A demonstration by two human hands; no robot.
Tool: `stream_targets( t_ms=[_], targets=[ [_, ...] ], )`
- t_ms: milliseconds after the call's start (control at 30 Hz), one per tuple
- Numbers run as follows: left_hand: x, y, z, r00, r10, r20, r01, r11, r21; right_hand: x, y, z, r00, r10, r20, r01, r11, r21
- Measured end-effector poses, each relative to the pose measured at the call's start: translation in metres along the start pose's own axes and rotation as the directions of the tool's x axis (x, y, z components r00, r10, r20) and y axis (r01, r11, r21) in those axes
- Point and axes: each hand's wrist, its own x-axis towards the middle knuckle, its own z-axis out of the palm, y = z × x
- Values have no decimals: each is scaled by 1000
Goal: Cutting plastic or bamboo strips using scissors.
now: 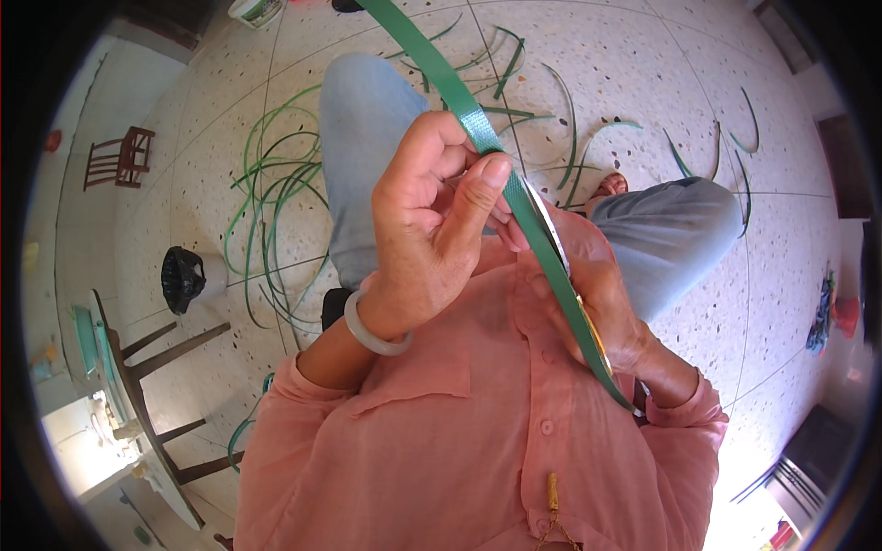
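Speckled tiled floor | coiled green strips | scattered green lengths | black-lined bin

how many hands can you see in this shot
2: the left hand pinches the green strip near the middle of the picture; the right hand is lower and to the right, gripping a yellow-and-silver tool. Some fingers are hidden.

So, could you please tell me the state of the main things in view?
Green strap: pinched, gently curved.
Left hand: closed, pinching the green strap.
Right hand: curled, partly behind the green strap.
Silver tool: partly hidden by the green strap.
Green coils: loose, overlapping.
Green strips: scattered, separate.
Bin: lined with a black bag.
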Motion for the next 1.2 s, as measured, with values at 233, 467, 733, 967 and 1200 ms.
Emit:
stream_targets(
  t_ms=[233,467,733,967,1200],
  targets=[
    [-1,-2,1,998,67,-16,-67,998,-4,-1,-3,1,1000,3,5,-3,1000,28],
    [-1,-1,1,997,74,-17,-73,997,14,0,1,3,998,-54,-16,54,998,24],
    [0,-1,1,999,39,-31,-39,999,-8,-1,8,3,992,-107,-60,109,993,39],
    [7,3,-4,989,-146,-30,135,962,-239,-6,7,-2,999,4,-32,-4,1000,-27],
    [4,-7,-3,1000,10,-14,-11,999,-31,1,-4,-8,999,5,48,-3,999,-42]
  ],
)
